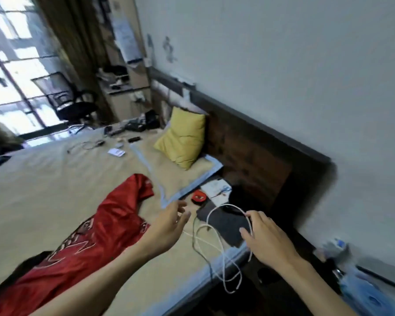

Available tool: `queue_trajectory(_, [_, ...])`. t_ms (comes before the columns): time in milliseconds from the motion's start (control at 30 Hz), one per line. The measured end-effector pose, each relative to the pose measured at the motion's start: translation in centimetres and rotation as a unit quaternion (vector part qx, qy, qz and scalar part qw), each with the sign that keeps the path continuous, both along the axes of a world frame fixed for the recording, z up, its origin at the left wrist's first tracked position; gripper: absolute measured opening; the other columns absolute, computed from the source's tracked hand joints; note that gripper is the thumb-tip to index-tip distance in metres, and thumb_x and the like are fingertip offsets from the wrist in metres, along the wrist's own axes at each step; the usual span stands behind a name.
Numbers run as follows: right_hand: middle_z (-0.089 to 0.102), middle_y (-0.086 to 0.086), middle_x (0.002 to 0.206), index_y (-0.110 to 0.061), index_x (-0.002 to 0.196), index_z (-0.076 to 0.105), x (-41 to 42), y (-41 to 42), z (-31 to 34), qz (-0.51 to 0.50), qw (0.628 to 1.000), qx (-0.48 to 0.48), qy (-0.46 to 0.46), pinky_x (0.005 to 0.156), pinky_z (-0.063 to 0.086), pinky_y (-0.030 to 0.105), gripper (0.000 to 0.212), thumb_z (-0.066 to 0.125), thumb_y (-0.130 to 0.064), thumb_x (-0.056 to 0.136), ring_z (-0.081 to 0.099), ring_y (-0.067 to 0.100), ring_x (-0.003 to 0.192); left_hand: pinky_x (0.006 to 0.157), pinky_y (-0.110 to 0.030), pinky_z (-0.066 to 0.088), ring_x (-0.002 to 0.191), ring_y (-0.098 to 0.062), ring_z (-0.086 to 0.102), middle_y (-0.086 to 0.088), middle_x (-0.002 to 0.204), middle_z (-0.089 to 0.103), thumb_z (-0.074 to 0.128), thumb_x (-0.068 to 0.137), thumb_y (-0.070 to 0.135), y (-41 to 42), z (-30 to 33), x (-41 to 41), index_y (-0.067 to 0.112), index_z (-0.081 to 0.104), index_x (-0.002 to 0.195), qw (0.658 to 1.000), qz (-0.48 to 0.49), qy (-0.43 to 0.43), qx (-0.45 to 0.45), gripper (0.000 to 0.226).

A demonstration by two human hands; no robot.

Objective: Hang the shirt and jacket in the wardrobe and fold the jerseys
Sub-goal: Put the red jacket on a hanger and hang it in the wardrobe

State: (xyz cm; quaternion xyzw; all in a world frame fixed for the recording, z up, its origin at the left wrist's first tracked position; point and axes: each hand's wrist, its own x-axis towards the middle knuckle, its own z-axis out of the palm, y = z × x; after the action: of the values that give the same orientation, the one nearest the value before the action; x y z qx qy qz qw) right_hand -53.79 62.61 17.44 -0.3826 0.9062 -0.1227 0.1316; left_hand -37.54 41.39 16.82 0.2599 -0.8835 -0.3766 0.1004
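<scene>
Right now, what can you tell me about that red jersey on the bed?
The red jersey looks like shiny, satiny cloth with white-edged lettering or a crest, too blurred to read. It lies unfolded and rumpled on the bed, one short sleeve pointing toward the pillows. Its lower part runs out of view at the bottom left. The left forearm passes over its near edge; the left hand hovers just beyond it, fingers loose, not gripping it.
</scene>
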Motion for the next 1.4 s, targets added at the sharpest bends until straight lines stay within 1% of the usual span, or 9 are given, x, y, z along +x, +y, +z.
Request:
queue_trajectory(200, [0.049,0.004,0.143,-0.017,0.145,0.041,10.1,-17.7,-5.1,0.184,0.981,0.039,-0.043,0.101,0.042,0.037,0.047,0.045,-0.041,0.104,0.048,0.026,0.132,0.097,-0.032,0.045,0.107,-0.015,0.058,-0.002,0.114,0.06,0.053,0.102,0.028,-11.1,-5.3,18.6,0.011,0.052,0.128,0.98,0.188,-0.064,0.004,0.03])
queue_trajectory(333, [0.053,0.007,0.137,-0.014,0.139,0.044,17.3,-26.8,-9.1,0.243,0.966,0.07,-0.049,0.102,0.044,0.039,0.045,0.048,-0.04,0.102,0.051,0.028,0.129,0.092,-0.026,0.043,0.107,-0.015,0.058,-0.001,0.115,0.058,0.054,0.102,0.025,-17.1,-9.6,27.6,0.009,0.052,0.128,0.961,0.257,-0.097,0.039,0.03])
queue_trajectory(467, [0.054,0.011,0.132,-0.011,0.13,0.047,22.8,-34.1,-13.3,0.269,0.953,0.127,-0.059,0.099,0.046,0.042,0.04,0.048,-0.038,0.102,0.054,0.032,0.122,0.095,-0.034,0.046,0.109,-0.023,0.06,-0.006,0.114,0.061,0.057,0.101,0.028,-23.3,-15.0,34.2,0.008,0.053,0.124,0.945,0.28,-0.148,0.079,0.031])
queue_trajectory(800, [0.053,0.015,0.136,-0.006,0.137,0.043,28.0,-42.5,-22.7,0.293,0.923,0.243,-0.048,0.102,0.044,0.045,0.049,0.051,-0.04,0.103,0.053,0.036,0.125,0.098,-0.048,0.043,0.128,-0.033,0.051,-0.009,0.139,0.049,0.049,0.099,0.05,-28.7,-26.6,37.5,0.013,0.041,0.136,0.908,0.177,-0.371,0.077,0.053])
queue_trajectory(967, [0.051,0.013,0.139,-0.008,0.143,0.039,29.2,-45.3,-29.8,0.335,0.91,0.24,-0.048,0.102,0.046,0.046,0.057,0.057,-0.04,0.1,0.053,0.035,0.125,0.103,-0.051,0.041,0.13,-0.031,0.047,-0.006,0.14,0.044,0.057,0.093,0.054,-28.9,-32.8,38.2,0.016,0.039,0.138,0.862,0.186,-0.47,0.039,0.062])
queue_trajectory(1100, [0.036,0.008,0.158,-0.013,0.157,0.025,30.2,-48.0,-37.5,0.404,0.887,0.225,-0.011,0.108,0.041,0.045,0.078,0.063,-0.042,0.095,0.045,0.032,0.136,0.1,-0.057,0.041,0.13,-0.032,0.046,-0.005,0.143,0.04,0.068,0.084,0.057,-29.0,-38.0,39.9,0.016,0.033,0.142,0.821,0.206,-0.532,0.011,0.08])
queue_trajectory(1167, [0.022,0.005,0.168,-0.016,0.162,0.013,30.8,-49.2,-41.1,0.43,0.87,0.242,0.001,0.118,0.032,0.046,0.089,0.064,-0.043,0.094,0.033,0.031,0.147,0.095,-0.058,0.044,0.12,-0.034,0.054,-0.009,0.136,0.049,0.074,0.081,0.048,-28.7,-40.0,40.8,0.013,0.043,0.139,0.811,0.197,-0.55,-0.022,0.075])
queue_trajectory(1267, [0.012,0.001,0.171,-0.02,0.163,0.005,31.6,-50.2,-45.5,0.445,0.852,0.273,0.027,0.124,0.019,0.051,0.092,0.064,-0.039,0.095,0.021,0.031,0.154,0.081,-0.058,0.048,0.086,-0.038,0.065,-0.014,0.1,0.064,0.081,0.076,0.022,-28.0,-42.1,42.0,0.007,0.064,0.108,0.828,0.194,-0.517,-0.092,0.039])
queue_trajectory(1400, [0.04,0.005,0.157,-0.017,0.157,0.03,32.2,-51.0,-48.1,0.45,0.857,0.235,0.089,0.123,0.018,0.056,0.06,0.049,-0.019,0.1,0.033,0.033,0.147,0.077,-0.056,0.048,0.07,-0.033,0.066,-0.007,0.08,0.064,0.079,0.076,0.01,-28.5,-42.1,43.4,0.013,0.061,0.085,0.841,0.205,-0.485,-0.123,0.021])
